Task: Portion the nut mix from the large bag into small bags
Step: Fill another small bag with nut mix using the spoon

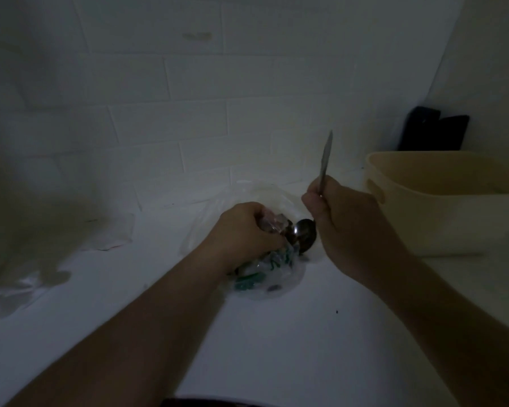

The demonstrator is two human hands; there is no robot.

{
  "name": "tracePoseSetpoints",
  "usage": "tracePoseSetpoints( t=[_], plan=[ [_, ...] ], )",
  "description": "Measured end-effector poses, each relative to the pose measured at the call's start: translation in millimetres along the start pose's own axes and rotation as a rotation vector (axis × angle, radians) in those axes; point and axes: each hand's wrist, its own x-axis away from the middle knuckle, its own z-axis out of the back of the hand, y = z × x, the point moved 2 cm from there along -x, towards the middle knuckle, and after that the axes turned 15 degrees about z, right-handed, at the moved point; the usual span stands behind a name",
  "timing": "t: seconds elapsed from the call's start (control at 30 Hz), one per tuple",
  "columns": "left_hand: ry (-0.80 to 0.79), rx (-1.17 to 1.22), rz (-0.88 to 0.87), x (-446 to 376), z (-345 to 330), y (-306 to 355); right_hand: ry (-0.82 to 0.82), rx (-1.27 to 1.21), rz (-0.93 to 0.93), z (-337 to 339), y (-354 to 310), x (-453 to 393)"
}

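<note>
our left hand (241,227) clenches the gathered top of a clear plastic bag (265,274), fingers curled round the crumpled film, while our right hand (340,218) grasps the handle of a metal spoon (306,235) in a fist. we hold the spoon nearly upright, its handle pointing up and away toward the far wall and its bowl hanging down just beside the bag's bunched mouth; we cannot tell whether the bowl touches the film or carries anything. the bag sits on the white counter (276,348) near the middle of the scene, below and to the right of our left wrist, with green print on its side and dark pieces inside that the dim light keeps us from naming. a second sheet of thin clear plastic (265,195) lies just beyond our hands, reaching toward the far wall, and we cannot tell if it is a separate bag. to the right, near our right hand but apart from it, stands a cream plastic tub (441,201) with a handle slot in its near left wall. behind the tub, in the far right corner, a dark object (432,133) leans against the wall. white tiles (188,127) cover the far wall, and more crumpled clear plastic (12,289) lies at the left edge of the counter.
</note>
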Motion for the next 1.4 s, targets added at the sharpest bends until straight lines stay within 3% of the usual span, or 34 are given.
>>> tracePoseSetpoints(
  t=[0.47, 0.7, 0.93, 1.13, 1.27, 1.4],
  plan=[
    [0.054, 0.136, 0.022, -5, 10, -3, 0.24, -0.028, -0.215, 20, 36, 15],
    [0.059, 0.125, 0.063, -7, 16, -7, 0.283, -0.073, -0.144, 12, 20, -1],
    [0.097, -0.021, 0.075, 0, 13, -3, 0.118, 0.014, -0.066, 2, 15, -3],
    [0.153, -0.252, 0.047, -5, -1, 1, 0.087, 0.078, -0.025, -2, 10, -12],
    [0.16, -0.237, 0.036, -6, -3, 1, 0.042, 0.042, -0.029, -10, 5, -9],
    [0.177, -0.15, 0.045, -7, 0, 0, 0.101, 0.054, -0.068, -8, 11, -3]
  ],
)
